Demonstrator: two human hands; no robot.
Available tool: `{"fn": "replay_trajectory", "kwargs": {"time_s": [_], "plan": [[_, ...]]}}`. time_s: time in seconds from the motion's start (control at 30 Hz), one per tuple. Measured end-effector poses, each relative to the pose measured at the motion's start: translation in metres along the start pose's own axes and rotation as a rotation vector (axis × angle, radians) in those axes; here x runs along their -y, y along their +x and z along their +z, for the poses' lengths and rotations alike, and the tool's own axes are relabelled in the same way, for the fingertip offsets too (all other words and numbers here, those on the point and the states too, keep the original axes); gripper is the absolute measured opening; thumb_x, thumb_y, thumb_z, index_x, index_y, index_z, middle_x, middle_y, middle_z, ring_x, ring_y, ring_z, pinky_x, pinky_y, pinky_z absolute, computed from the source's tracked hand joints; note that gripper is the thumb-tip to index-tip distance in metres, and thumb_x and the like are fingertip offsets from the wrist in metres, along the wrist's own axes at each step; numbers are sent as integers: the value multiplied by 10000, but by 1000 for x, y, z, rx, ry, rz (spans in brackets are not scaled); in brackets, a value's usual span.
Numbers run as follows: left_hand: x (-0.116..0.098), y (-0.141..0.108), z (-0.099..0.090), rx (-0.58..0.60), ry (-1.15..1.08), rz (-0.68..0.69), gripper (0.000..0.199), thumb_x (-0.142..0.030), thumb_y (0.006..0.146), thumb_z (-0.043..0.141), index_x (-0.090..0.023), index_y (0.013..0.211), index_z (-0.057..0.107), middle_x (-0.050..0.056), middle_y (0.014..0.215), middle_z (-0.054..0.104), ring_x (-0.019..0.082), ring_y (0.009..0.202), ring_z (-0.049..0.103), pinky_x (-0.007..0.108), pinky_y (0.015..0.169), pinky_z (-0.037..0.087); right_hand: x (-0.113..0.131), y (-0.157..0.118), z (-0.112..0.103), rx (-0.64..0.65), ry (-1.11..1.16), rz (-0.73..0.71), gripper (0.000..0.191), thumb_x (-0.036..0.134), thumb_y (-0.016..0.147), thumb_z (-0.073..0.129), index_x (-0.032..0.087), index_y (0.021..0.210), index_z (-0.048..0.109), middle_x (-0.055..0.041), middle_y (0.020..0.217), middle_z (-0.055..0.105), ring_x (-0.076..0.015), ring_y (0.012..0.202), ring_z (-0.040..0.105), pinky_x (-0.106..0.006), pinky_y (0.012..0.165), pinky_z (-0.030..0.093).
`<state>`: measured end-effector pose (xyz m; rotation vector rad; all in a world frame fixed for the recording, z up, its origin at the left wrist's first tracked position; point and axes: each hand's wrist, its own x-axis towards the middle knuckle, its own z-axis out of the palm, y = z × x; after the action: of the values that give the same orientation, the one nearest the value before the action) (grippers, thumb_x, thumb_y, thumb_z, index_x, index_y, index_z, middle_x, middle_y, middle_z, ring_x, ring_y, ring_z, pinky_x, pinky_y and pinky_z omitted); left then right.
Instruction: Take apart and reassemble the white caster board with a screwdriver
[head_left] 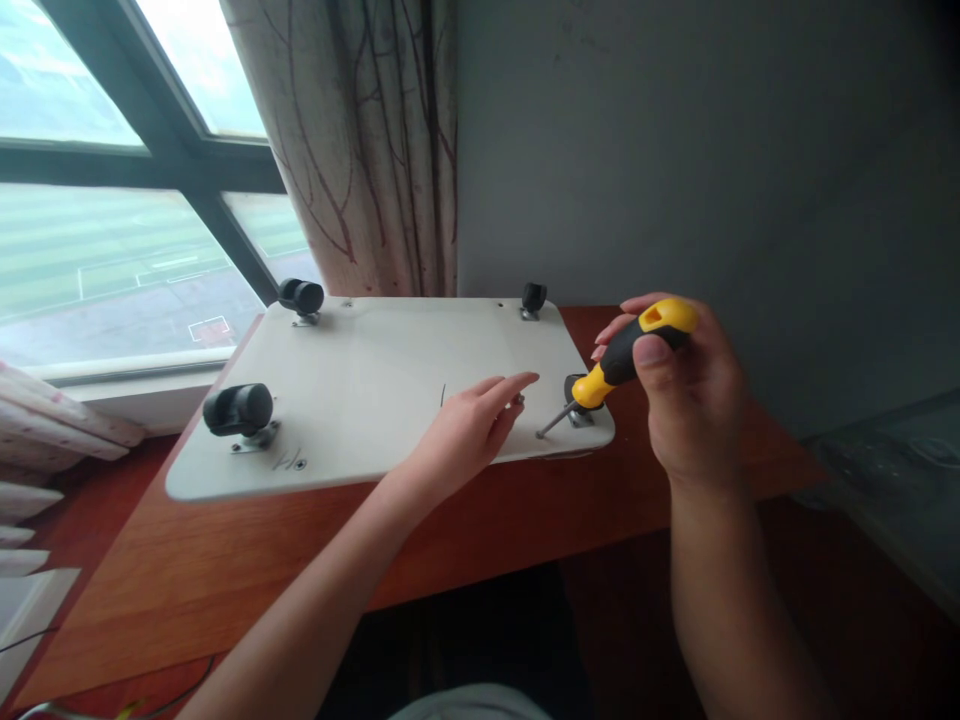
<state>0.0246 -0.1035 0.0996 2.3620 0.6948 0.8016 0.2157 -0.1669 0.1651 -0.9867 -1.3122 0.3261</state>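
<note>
Right hand [694,395] is clasping a yellow-and-black screwdriver [621,355] slanting down-left to a white rectangular board [375,370]; left hand [472,425], grip unclear.

Wide-open ground ran across the middle of the white, round-cornered flat board [382,360], a free lane between the black wheeled casters [238,410] at its left end and the left hand [476,420]! Tight at the right, though: the yellow-and-black screwdriver [622,355] slanted across the near caster, and the right hand [690,400] blocked the approach. Beyond, the grey wall [675,150] barred the way; between the forearms, the reddish-brown wooden worktop [540,510] offered room.
</note>
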Motion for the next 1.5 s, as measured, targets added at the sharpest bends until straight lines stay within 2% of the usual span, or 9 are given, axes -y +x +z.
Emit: {"fn": "replay_trajectory", "kwargs": {"time_s": [0.1,0.23,0.47,0.6,0.7,0.93,1.17,1.5], "plan": [[-1,0,3,40,92,-8,356,-194,1006,455,-187,1355,528,97,1067,714,186,882,680,296,765,520,0,0,-1,2,-10,-5,223,466,930,631,290,1063,663,-33,908,667,-204,803,640,-375,743,561],[-1,1,4,99,215,24,236,-226,1005,475,-180,1216,571,96,1078,721,239,980,657,357,820,519,-3,1,-2,21,-18,-19,253,487,917,648,289,1074,651,-28,897,668,-202,774,647,-370,710,568],[-3,3,6,149,240,30,85,-203,976,511,-193,1033,573,55,959,704,229,902,639,339,744,509,-5,1,-4,45,-48,-53,245,470,933,634,289,1098,630,-32,895,671,-208,762,656,-388,696,576],[-2,1,5,141,243,68,181,-206,1003,454,-198,1030,633,64,1004,683,219,915,634,326,773,497,-6,1,-4,55,-86,-60,254,498,943,608,303,1106,611,-28,897,673,-212,767,666,-394,689,583],[-1,0,3,114,169,53,236,-230,1018,441,-196,1047,673,73,1019,664,180,853,642,285,744,490,-7,1,-4,64,-88,-66,256,496,949,599,303,1117,606,-27,885,671,-211,755,668,-393,678,583],[2,3,5,99,75,-33,104,-203,928,611,-162,1011,660,55,941,683,137,713,618,244,650,467,-8,2,-5,12,-152,-95,262,516,946,595,305,1096,629,-38,949,654,-215,810,667,-400,716,583],[2,5,6,106,46,18,185,-127,945,541,-179,985,714,61,977,699,148,796,666,248,737,501,-9,2,-6,33,-136,-77,251,493,957,584,310,1126,615,-38,913,654,-212,758,652,-403,676,587],[2,5,4,103,154,104,181,-150,954,567,-176,956,747,70,932,695,168,818,667,257,732,494,-7,1,-3,18,-59,-43,235,465,940,622,304,1110,638,-17,894,668,-188,746,660,-373,689,584]]}}
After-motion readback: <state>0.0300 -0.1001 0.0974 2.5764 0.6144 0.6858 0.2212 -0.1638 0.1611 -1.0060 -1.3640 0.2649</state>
